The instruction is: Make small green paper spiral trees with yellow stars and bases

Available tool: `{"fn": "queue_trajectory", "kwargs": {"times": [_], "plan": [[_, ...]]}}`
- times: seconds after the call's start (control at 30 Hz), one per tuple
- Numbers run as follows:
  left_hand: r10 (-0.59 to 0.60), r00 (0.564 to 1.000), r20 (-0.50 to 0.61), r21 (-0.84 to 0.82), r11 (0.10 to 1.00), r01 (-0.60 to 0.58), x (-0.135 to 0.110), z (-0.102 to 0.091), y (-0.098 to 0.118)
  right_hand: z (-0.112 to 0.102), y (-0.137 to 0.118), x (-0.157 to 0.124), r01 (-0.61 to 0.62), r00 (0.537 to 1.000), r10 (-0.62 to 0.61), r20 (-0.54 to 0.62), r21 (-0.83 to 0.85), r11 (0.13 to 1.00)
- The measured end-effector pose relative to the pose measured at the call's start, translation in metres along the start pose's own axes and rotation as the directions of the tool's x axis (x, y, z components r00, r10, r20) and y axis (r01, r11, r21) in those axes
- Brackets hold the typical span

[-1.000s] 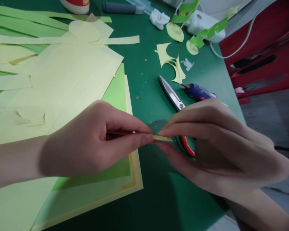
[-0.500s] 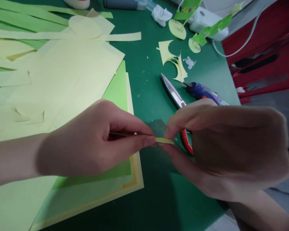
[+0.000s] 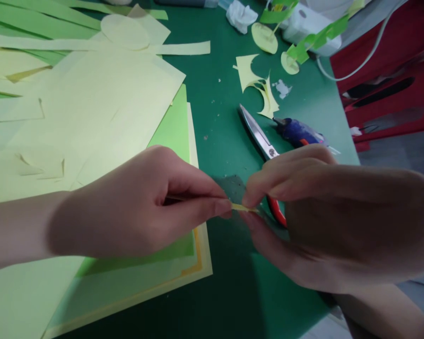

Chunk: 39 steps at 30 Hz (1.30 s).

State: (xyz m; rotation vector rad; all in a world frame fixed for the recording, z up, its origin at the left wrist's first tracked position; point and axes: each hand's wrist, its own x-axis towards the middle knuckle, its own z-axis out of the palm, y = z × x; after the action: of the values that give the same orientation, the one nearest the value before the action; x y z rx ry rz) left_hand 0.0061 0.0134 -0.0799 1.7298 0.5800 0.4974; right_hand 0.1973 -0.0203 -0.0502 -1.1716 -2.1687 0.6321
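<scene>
My left hand (image 3: 155, 202) is closed, thumb and forefinger pinching a thin, pale yellow paper strip (image 3: 239, 207). The strip's short end sticks out past the fingertips; most of it is hidden by the hand. My right hand (image 3: 325, 221) faces it, thumb and forefinger closed about that protruding end. Partly under the right hand lie scissors (image 3: 259, 134) with red handles, blades pointing away. Just beyond them rests a blue glue gun (image 3: 300, 132). Below my left hand is a stack of pale yellow and green paper sheets (image 3: 173, 117).
Green strips (image 3: 38, 19) lie at the far left, with a paper circle (image 3: 125, 32) beside them. Cut-out scraps (image 3: 256, 82), crumpled tissue (image 3: 240, 16) and small green-and-yellow paper pieces on round bases (image 3: 265, 38) sit farther back. A white power strip (image 3: 311, 30) trails a cable.
The right thumb and forefinger have drawn closer together around the strip's end. The whole view has shifted slightly; the left hand keeps its pinch.
</scene>
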Motion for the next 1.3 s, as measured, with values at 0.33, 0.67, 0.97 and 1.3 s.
{"fn": "queue_trajectory", "kwargs": {"times": [0.33, 0.67, 0.97, 1.3], "plan": [[0.041, 0.999, -0.032, 0.019, 0.999, -0.041, 0.001, 0.001, -0.001, 0.004, 0.011, -0.004, 0.201, 0.976, -0.206, -0.072, -0.072, 0.977], [0.083, 0.994, -0.072, 0.021, 0.996, -0.082, 0.001, 0.004, -0.006, -0.002, 0.007, -0.001, 0.138, 0.987, -0.115, 0.116, -0.217, 0.966], [0.007, 1.000, 0.005, 0.010, 1.000, -0.007, 0.002, 0.000, 0.002, 0.002, 0.009, -0.004, 0.114, 0.989, -0.099, 0.107, -0.142, 0.983], [-0.028, 0.998, 0.052, -0.068, 0.997, 0.032, 0.002, 0.001, -0.001, 0.005, 0.012, -0.006, 0.266, 0.964, -0.261, 0.055, -0.263, 0.927]]}}
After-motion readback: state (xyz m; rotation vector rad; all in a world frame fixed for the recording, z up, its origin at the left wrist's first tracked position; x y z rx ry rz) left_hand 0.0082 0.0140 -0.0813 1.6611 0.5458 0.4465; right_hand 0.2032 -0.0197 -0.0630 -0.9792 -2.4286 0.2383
